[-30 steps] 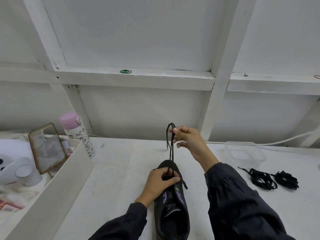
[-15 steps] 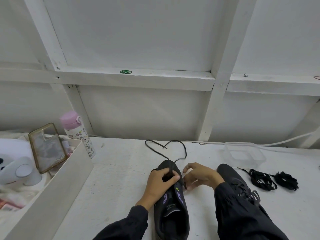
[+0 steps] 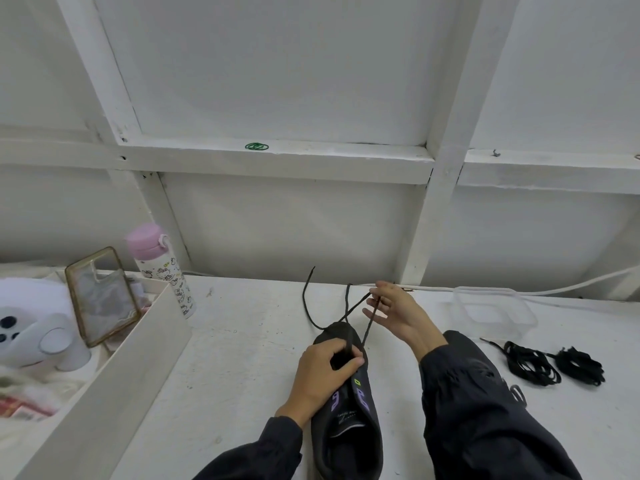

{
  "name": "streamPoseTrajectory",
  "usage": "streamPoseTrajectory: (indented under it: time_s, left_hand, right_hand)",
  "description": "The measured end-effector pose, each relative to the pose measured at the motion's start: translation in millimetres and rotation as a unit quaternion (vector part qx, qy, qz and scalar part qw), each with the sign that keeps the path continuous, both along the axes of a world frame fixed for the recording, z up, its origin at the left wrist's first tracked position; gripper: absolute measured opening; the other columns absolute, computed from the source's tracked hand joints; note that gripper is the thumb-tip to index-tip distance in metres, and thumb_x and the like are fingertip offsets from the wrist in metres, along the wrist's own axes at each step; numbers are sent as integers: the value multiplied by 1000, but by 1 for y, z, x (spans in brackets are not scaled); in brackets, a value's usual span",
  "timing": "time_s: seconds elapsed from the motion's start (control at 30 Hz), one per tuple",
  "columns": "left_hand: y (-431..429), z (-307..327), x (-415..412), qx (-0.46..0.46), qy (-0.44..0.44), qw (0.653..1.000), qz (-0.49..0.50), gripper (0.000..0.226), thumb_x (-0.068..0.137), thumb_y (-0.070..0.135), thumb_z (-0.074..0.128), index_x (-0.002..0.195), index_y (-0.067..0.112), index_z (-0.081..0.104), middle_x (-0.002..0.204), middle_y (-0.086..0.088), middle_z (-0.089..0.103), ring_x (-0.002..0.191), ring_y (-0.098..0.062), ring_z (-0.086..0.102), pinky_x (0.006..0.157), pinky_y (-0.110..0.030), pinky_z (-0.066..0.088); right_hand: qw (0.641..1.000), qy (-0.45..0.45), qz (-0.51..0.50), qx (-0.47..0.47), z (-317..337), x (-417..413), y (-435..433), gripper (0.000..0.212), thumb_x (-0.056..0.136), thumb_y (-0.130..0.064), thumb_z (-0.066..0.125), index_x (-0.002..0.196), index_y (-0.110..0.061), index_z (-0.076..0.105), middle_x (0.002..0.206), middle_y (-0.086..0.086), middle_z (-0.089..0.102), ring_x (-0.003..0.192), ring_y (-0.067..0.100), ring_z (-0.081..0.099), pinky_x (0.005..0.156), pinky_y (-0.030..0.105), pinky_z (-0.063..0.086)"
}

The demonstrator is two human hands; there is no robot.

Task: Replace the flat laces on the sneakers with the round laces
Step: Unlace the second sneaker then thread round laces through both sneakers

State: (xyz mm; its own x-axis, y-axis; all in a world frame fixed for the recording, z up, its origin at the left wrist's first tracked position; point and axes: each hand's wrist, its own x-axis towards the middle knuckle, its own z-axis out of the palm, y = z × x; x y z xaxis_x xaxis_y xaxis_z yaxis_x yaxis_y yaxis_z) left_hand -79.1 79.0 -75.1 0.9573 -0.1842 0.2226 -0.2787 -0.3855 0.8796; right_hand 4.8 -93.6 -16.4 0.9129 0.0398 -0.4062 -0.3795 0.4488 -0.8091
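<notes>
The white table (image 3: pixel 242 358) ran under a white-framed wall, and there lay the black sneaker (image 3: pixel 349 427) at six o'clock of the view, toe pointing to twelve. The left hand (image 3: pixel 322 372) gripped the forepart, fingers curled round the spot where the thin black lace (image 3: pixel 349 306) entered. The right hand (image 3: pixel 394 311), at one o'clock of the toe, had the lace pinched at its fingertips with the other fingers fanned wide. Two strands ran back to the shoe and a free end trailed off to eleven. Flat or round, that lace? Could not tell. The danger, as I judged it, was that so light a pinch could slip and drop the strand. A hard pull could also drag the free end clean through an eyelet. Two lace bundles (image 3: pixel 530 363) sat at three o'clock, with a clear tub (image 3: pixel 491 310) beyond at two. A second sneaker (image 3: pixel 516 393), mostly hidden under the right sleeve, crowded the reach to them. The white box (image 3: pixel 114 375), phone case (image 3: pixel 102 296) and pink-capped bottle (image 3: pixel 162 271) stood at nine to ten, well apart.
</notes>
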Motion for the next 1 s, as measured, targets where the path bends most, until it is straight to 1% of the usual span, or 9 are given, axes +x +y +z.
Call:
streamPoseTrajectory:
  time_s: [0.17, 0.3, 0.43, 0.57, 0.7, 0.77, 0.83, 0.9, 1.0]
  left_hand:
    - [0, 0, 0, 7, -16, 1000, -5, 10, 81, 33, 71, 87, 26, 73, 90, 20, 71, 91, -3, 67, 87, -30, 54]
    - [0, 1, -1, 29, -50, 998, -7, 9, 83, 32, 69, 88, 25, 71, 91, 18, 70, 92, -2, 66, 85, -29, 53]
    - [-2, 0, -3, 38, -99, 994, 6, 6, 83, 26, 71, 88, 22, 72, 99, 19, 65, 97, -2, 63, 88, -21, 51]
    - [-2, -2, -3, 34, -109, 993, 34, 7, 81, 25, 75, 87, 22, 73, 104, 20, 59, 101, -1, 60, 90, -14, 47]
    - [-2, -1, -2, 3, -89, 996, 16, 5, 82, 21, 75, 86, 21, 73, 93, 15, 65, 93, -7, 64, 86, -21, 51]
    - [-3, -1, -2, -2, -83, 996, 11, 5, 82, 20, 75, 87, 21, 72, 90, 14, 66, 91, -9, 65, 85, -22, 52]
    - [-3, -2, -1, -7, -81, 997, 13, 5, 82, 21, 75, 86, 21, 72, 89, 14, 67, 89, -8, 66, 84, -22, 52]
    - [-3, -3, -1, -8, -79, 997, 24, 5, 81, 22, 75, 85, 21, 73, 89, 15, 68, 88, -5, 66, 82, -21, 52]
    - [-3, -7, 0, -13, -60, 998, 34, 7, 80, 23, 77, 86, 24, 74, 89, 16, 71, 87, -1, 66, 81, -20, 53]
  right_hand:
    - [994, -52, -26, 98, 1, 4, 17, 24, 88, 12, 54, 86, -12, 55, 74, 6, 60, 73, 18, 57, 89, 49, 54]
    - [970, -95, -96, 202, 12, 14, 14, 24, 89, 16, 48, 86, -8, 53, 68, 7, 54, 61, 15, 53, 72, 38, 61]
    - [982, -92, -134, 92, 5, 15, 2, 19, 90, 13, 54, 86, -6, 55, 69, 8, 55, 60, 17, 54, 73, 37, 61]
    - [979, -22, -133, -153, -23, 8, -19, 17, 89, 8, 57, 81, -7, 59, 85, 15, 59, 65, 20, 53, 64, 32, 55]
    - [804, -18, 52, -592, -39, 1, -32, 10, 85, -9, 64, 94, -13, 67, 117, 15, 55, 100, 30, 56, 78, 32, 46]
    - [797, -59, 70, -597, -26, -8, -28, 14, 85, -24, 70, 94, -13, 69, 113, 10, 56, 106, 27, 56, 79, 30, 44]
    - [854, -84, 130, -497, -4, -24, -16, 33, 83, -41, 73, 85, -8, 72, 93, 6, 67, 85, 14, 60, 66, 23, 43]
    - [859, -88, 240, -444, 10, -42, 0, 43, 81, -46, 74, 84, -3, 75, 76, 5, 66, 67, 5, 54, 57, 15, 40]
    - [865, -170, 242, -405, 12, -58, 21, 25, 77, -36, 80, 83, -12, 78, 84, 13, 72, 72, 6, 62, 72, 27, 52]
